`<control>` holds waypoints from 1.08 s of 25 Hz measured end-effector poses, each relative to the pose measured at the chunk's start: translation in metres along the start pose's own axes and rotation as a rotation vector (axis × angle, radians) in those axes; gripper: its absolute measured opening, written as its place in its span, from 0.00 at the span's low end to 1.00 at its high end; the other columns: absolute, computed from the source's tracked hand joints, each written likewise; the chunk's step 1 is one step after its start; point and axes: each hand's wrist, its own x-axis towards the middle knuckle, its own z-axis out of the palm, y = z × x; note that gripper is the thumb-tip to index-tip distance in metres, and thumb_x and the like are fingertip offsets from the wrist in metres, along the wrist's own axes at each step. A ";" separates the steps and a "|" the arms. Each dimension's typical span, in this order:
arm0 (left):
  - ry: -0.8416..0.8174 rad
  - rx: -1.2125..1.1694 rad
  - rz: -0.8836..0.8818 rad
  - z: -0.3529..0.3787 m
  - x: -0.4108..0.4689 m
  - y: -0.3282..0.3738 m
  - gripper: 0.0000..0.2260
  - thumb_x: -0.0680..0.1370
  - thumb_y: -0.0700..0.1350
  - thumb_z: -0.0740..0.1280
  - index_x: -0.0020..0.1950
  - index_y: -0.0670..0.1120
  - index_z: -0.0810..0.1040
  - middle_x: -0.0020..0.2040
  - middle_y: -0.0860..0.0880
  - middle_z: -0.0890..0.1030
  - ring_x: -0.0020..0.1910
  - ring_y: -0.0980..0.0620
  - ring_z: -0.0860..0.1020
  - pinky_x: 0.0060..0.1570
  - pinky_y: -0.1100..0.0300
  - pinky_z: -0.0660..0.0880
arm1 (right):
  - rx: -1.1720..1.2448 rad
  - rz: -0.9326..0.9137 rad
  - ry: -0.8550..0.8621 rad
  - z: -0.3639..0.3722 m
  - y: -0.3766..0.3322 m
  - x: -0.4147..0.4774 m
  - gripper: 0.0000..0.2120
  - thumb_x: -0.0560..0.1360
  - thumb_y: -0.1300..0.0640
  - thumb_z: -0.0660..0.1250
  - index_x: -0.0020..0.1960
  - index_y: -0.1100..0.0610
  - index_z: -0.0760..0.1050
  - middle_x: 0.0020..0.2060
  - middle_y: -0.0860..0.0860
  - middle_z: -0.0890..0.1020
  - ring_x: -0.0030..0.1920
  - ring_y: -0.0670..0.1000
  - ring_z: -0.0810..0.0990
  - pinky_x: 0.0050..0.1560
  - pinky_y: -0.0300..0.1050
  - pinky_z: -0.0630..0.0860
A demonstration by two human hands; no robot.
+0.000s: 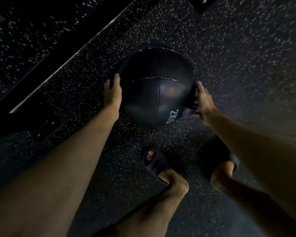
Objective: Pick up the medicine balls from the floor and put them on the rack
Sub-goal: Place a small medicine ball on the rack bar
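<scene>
A black medicine ball marked "2KG" in white, with a purple patch at its lower right, sits at the centre of the view over the speckled rubber floor. My left hand presses flat against its left side. My right hand clasps its right side, fingers wrapping round the edge. Both hands grip the ball between them. Whether the ball rests on the floor or is just off it cannot be told. No rack shelf with balls is visible.
A dark metal beam or frame rail runs diagonally across the upper left. My two feet in black sandals stand just below the ball. Dark speckled floor spreads to the right and beyond.
</scene>
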 end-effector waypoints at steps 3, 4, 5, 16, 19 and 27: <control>-0.059 -0.055 -0.009 0.005 0.026 -0.006 0.40 0.64 0.77 0.57 0.75 0.64 0.64 0.76 0.53 0.67 0.73 0.45 0.68 0.67 0.33 0.66 | 0.146 -0.030 -0.101 0.006 0.016 0.064 0.52 0.57 0.14 0.60 0.72 0.42 0.73 0.68 0.46 0.78 0.66 0.53 0.77 0.71 0.60 0.71; -0.060 -0.073 0.006 0.007 0.034 -0.009 0.40 0.62 0.77 0.58 0.72 0.64 0.69 0.73 0.53 0.71 0.69 0.46 0.72 0.67 0.36 0.68 | 0.184 -0.044 -0.117 0.006 0.023 0.080 0.53 0.55 0.13 0.61 0.72 0.41 0.73 0.68 0.45 0.78 0.67 0.52 0.77 0.72 0.59 0.69; -0.058 -0.078 0.024 0.008 0.038 -0.011 0.38 0.61 0.76 0.59 0.68 0.63 0.73 0.69 0.54 0.75 0.66 0.47 0.75 0.66 0.39 0.71 | 0.200 -0.051 -0.111 0.004 0.027 0.085 0.53 0.54 0.14 0.62 0.72 0.41 0.73 0.68 0.45 0.78 0.67 0.52 0.77 0.72 0.58 0.69; -0.157 0.064 -0.012 -0.022 -0.147 0.042 0.39 0.62 0.74 0.56 0.70 0.60 0.72 0.70 0.51 0.74 0.66 0.45 0.74 0.66 0.39 0.71 | 0.165 -0.052 0.218 -0.060 -0.004 -0.174 0.28 0.83 0.37 0.51 0.77 0.50 0.67 0.74 0.50 0.71 0.75 0.53 0.67 0.77 0.52 0.60; -0.172 0.115 -0.003 -0.046 -0.224 0.086 0.40 0.62 0.74 0.54 0.70 0.58 0.72 0.70 0.49 0.74 0.66 0.43 0.74 0.67 0.38 0.70 | 0.066 -0.070 0.270 -0.091 -0.043 -0.262 0.31 0.82 0.35 0.48 0.78 0.50 0.65 0.76 0.52 0.69 0.78 0.57 0.62 0.79 0.57 0.55; -0.230 0.055 0.026 -0.136 -0.420 0.192 0.34 0.72 0.72 0.52 0.73 0.57 0.70 0.73 0.49 0.73 0.69 0.42 0.73 0.68 0.37 0.69 | -0.212 -0.259 0.266 -0.160 -0.189 -0.482 0.32 0.84 0.38 0.45 0.76 0.59 0.67 0.74 0.61 0.70 0.74 0.61 0.67 0.72 0.53 0.62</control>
